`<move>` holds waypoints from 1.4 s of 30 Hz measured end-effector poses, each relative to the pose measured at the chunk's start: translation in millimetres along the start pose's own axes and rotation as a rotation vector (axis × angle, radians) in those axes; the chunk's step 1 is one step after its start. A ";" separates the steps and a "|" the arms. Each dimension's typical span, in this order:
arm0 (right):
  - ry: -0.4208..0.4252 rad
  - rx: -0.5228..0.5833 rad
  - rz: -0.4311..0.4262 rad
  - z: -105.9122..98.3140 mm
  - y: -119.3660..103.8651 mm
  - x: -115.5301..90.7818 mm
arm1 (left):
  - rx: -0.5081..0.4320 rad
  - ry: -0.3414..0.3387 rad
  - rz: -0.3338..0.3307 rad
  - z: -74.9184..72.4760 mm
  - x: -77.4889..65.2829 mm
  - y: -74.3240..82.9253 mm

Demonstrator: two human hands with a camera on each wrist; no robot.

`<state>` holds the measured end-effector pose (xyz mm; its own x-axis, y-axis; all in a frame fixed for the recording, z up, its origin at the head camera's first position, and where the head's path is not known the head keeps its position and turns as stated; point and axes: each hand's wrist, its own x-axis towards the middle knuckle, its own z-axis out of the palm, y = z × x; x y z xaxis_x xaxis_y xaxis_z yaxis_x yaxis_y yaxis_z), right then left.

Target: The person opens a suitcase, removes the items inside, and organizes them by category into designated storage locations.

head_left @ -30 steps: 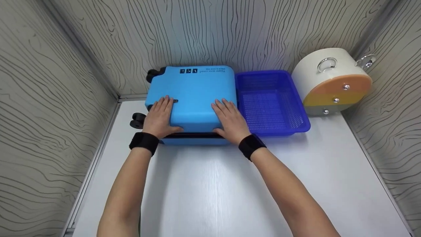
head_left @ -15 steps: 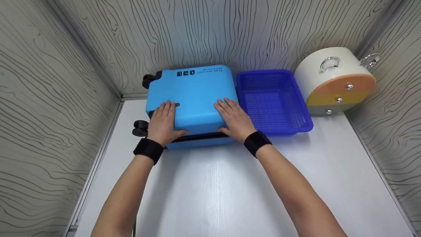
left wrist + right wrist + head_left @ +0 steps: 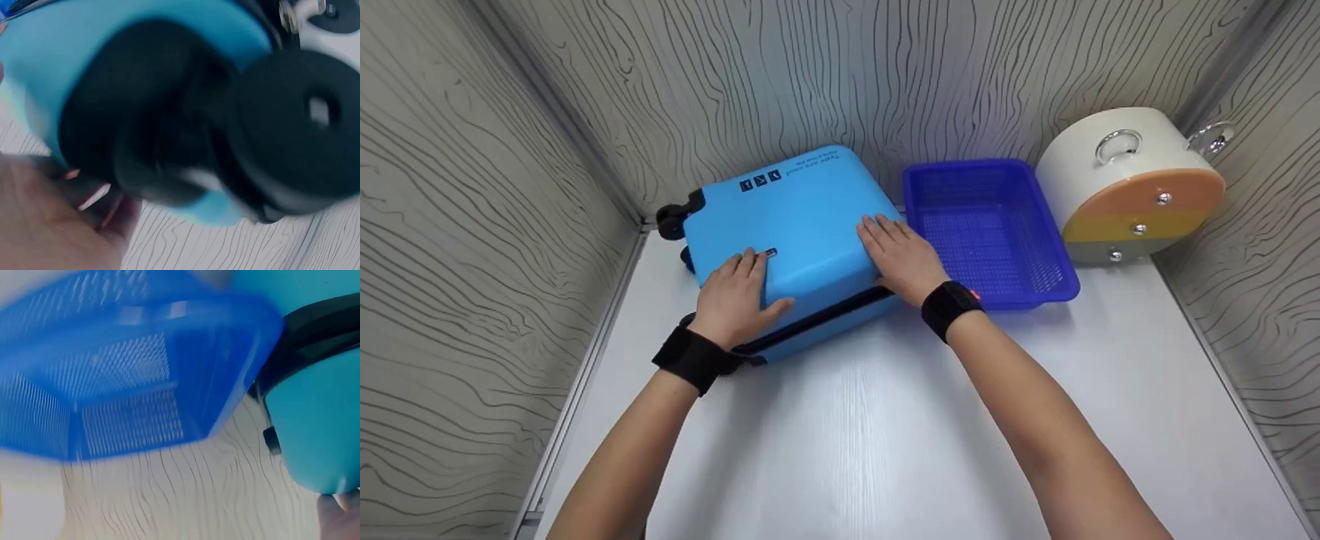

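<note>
A blue suitcase [image 3: 802,225] lies flat on the white table, angled, its black wheels [image 3: 672,222] pointing left. On its near-left top my left hand [image 3: 735,300] rests with fingers extended and thumb apart, by a small dark badge. My right hand [image 3: 901,253] lies with straight fingers over the near-right corner of the case. A large black wheel [image 3: 292,129] fills much of the blurred left wrist view, beside the left hand [image 3: 62,214]. In the right wrist view only fingertips [image 3: 337,512] show at the case's edge.
A purple-blue mesh basket [image 3: 982,232] stands right of the suitcase. Beyond it sits a cream drum-shaped box [image 3: 1125,187] with an orange, yellow and grey striped front and ring handles. Wood-patterned walls [image 3: 840,75] enclose the back and sides.
The suitcase has turned: its wheeled left end has come nearer and its far right corner has shifted left. Both hands have stayed on it, the left moving slightly toward the near edge.
</note>
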<state>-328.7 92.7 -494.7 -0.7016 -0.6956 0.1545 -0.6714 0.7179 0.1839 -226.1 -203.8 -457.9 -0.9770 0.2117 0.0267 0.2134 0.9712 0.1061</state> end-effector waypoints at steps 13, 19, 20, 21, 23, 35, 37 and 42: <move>-0.078 0.029 0.156 -1.9 -4.5 12.5 | -0.045 -0.073 0.139 -17.8 -9.9 -56.8; -0.073 0.187 0.224 -4.1 -10.7 7.3 | 0.241 0.036 0.197 -9.5 0.7 -83.9; -0.067 0.225 0.234 -4.2 -13.0 5.2 | 0.259 0.050 0.213 -8.2 2.9 -86.9; -0.057 0.265 0.242 -4.0 -16.0 2.7 | 0.270 0.057 0.228 -7.1 4.7 -89.2; -0.019 0.343 0.251 -2.7 -23.6 -3.9 | 0.277 0.058 0.253 -4.6 7.5 -93.0; 0.028 0.781 0.294 -0.4 -109.2 -35.1 | 0.214 0.041 0.257 -1.9 4.9 -91.4; 0.006 0.835 0.331 -0.8 -114.9 -33.5 | 0.219 0.036 0.252 -2.2 3.8 -88.8; -0.011 0.845 0.327 1.7 -100.3 -27.7 | 0.252 0.055 0.251 -1.5 1.7 -80.2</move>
<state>-242.3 40.0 -519.1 -0.8875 -0.4564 0.0637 -0.3865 0.6620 -0.6422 -244.8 -281.4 -464.8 -0.8913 0.4473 0.0747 0.4322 0.8877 -0.1589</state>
